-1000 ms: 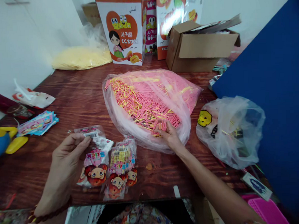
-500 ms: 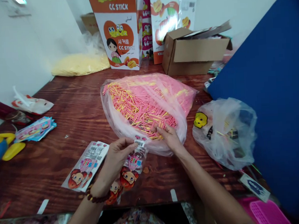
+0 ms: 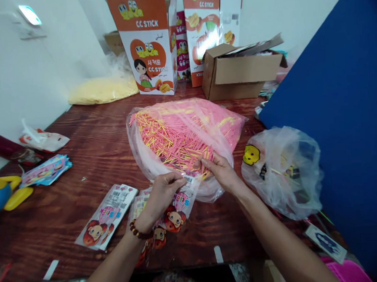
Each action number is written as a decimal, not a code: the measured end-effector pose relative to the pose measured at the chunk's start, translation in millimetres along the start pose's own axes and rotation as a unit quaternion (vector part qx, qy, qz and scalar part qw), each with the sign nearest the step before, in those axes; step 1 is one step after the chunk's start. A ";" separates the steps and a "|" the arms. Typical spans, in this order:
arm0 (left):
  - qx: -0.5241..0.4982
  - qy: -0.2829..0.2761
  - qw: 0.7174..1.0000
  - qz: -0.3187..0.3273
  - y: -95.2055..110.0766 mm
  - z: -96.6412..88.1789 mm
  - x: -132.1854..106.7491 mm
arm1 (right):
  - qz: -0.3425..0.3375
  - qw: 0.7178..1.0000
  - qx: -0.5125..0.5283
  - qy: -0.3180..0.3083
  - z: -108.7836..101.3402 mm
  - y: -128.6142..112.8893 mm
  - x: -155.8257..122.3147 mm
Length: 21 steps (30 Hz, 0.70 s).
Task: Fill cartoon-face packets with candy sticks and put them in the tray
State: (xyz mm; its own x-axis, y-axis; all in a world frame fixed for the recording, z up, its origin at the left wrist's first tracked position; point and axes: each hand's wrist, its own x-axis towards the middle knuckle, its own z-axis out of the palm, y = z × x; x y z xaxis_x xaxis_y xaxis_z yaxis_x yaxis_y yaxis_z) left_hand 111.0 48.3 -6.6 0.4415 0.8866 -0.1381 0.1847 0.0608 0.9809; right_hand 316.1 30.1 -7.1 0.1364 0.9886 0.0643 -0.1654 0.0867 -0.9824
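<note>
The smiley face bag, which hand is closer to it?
Right. The right hand is beside the smiley face bag, apart from it; the left hand is farther left.

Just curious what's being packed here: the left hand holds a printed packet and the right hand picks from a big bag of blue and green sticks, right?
Not quite: in the head view the sticks are pink and yellow. The left hand holds the printed packet, and the right hand picks from the big bag.

A bag of sticks (image 3: pixel 182 137) lies on the table (image 3: pixel 96 141), before the boxes (image 3: pixel 238 69).
</note>
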 end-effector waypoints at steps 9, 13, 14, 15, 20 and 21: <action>0.061 -0.025 0.996 0.058 12.9 1.4 2.5 | -0.097 0.994 -0.024 0.038 8.0 -26.0 -2.5; 0.149 -0.036 0.985 0.078 12.9 9.8 -4.0 | -0.074 0.993 -0.093 0.010 2.6 -19.3 -2.3; 0.174 -0.030 0.980 0.089 11.7 12.6 -6.6 | -0.066 0.993 -0.101 0.002 0.7 -16.2 -3.3; 0.191 -0.023 0.976 0.099 10.2 15.0 -9.3 | -0.060 0.992 -0.109 0.000 -1.1 -12.9 -4.6; 0.163 0.018 0.981 0.104 3.1 17.5 -15.4 | -0.038 0.983 -0.180 -0.013 -6.9 2.3 -13.0; 0.156 0.027 0.981 0.112 2.5 16.8 -14.7 | -0.033 0.979 -0.197 -0.033 -7.1 4.1 -14.3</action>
State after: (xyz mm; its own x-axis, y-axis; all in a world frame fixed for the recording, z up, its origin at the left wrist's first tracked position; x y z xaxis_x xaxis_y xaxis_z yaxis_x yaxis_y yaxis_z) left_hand 119.7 27.7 -4.4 0.4558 0.8854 0.0915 0.3520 -0.2737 0.8951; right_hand 320.3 15.5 -13.3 0.0687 0.9894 0.1283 0.2329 0.1091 -0.9664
